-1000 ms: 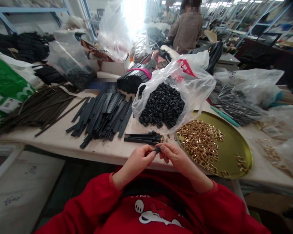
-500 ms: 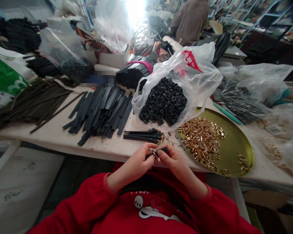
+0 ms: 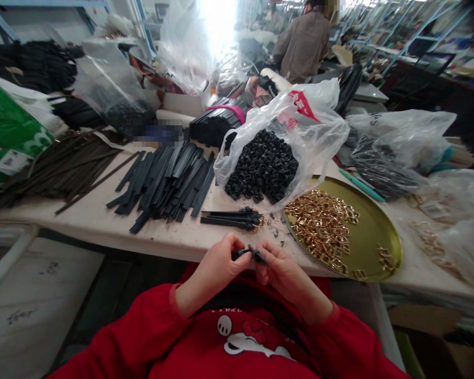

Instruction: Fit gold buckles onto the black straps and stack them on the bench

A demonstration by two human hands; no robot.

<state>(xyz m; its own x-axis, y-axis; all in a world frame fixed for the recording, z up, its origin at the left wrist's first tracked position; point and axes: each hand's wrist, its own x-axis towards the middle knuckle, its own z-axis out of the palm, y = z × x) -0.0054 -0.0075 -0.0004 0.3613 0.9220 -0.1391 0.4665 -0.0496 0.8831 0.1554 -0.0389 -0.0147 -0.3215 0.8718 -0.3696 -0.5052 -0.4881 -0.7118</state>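
Observation:
My left hand (image 3: 229, 257) pinches a black strap (image 3: 243, 253) in front of the table edge. Against it, my right hand (image 3: 274, 263) grips the strap's other end, where a bit of a gold buckle shows between the fingertips. Just beyond my hands lies a small bundle of black straps with gold buckles (image 3: 233, 219). To the right, a round gold tray (image 3: 373, 226) holds a heap of gold buckles (image 3: 319, 221). Behind the bundle, a clear plastic bag (image 3: 319, 139) lies open around many small black loops (image 3: 263, 168).
Loose black strips (image 3: 169, 181) are piled left of centre, with brown strips (image 3: 75, 168) farther left. A teal pen-like tool (image 3: 361, 184) lies behind the tray. More plastic bags (image 3: 398, 137) crowd the right side. At the back a person (image 3: 304, 45) faces away.
The strap end in my right hand has turned downward, and my right fingers have shifted around it by the buckle. The view has tilted slightly up.

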